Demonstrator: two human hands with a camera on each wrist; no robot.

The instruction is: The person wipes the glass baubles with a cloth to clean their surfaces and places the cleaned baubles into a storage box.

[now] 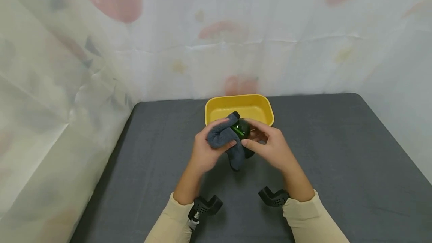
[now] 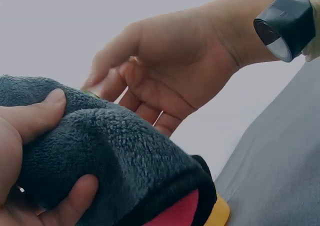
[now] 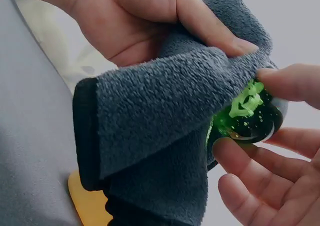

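The left hand (image 1: pixel 204 151) grips a grey cloth (image 1: pixel 225 140), thumb and fingers curled round the bunched fleece; the cloth is pressed over a green glass ball (image 1: pixel 241 128) held in the air, just in front of a yellow tub (image 1: pixel 239 108) that sits on the dark table (image 1: pixel 337 168). The right hand (image 1: pixel 270 147) holds the ball from the other side; in the right wrist view its fingertips (image 3: pixel 230 151) pinch the glass from below and above, the remaining fingers loosely spread beneath; the cloth (image 3: pixel 160 121) covers the ball (image 3: pixel 247 116) on its left half, and the shiny face is bare. In the left wrist view the ball is almost wholly hidden behind the cloth (image 2: pixel 110 151), with the right hand (image 2: pixel 170 66) cupped beyond it.

The likeliest trouble, as I judge it, is a slip; the glass looks smooth and round, and only a few fingertips of the right hand hold it, so a firm rub from the cloth could push it out of that pinch; it could then drop to the table and roll, or strike the tub's rim. A hanging tail of cloth could also catch on the tub.
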